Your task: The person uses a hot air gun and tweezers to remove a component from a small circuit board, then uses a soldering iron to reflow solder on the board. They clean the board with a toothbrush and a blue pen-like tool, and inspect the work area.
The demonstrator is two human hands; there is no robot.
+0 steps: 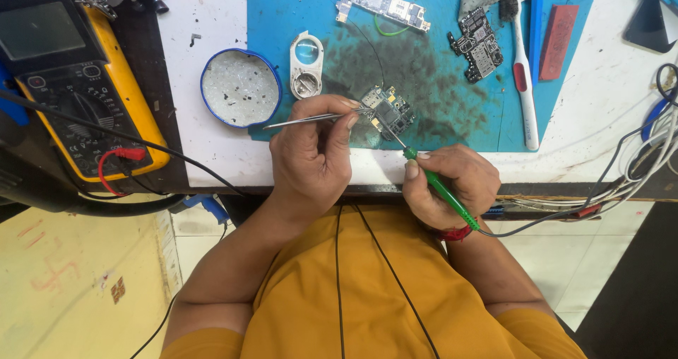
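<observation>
Multimeter (70,84) upper left of frame, yellow case, black and red leads trailing. Round blue-rimmed tin (240,88) right of it, white loupe (306,64) just beside. Left hand (311,154) at centre, fingers pinched narrow on tweezers (311,119), tips touching board (388,112) on blue mat (438,98). Right hand (452,186) right of centre, fingers closed round green probe (438,186), needle tip on same board. Two more boards at top of mat. Toothbrush (522,69) upper right, red block beside.
</observation>
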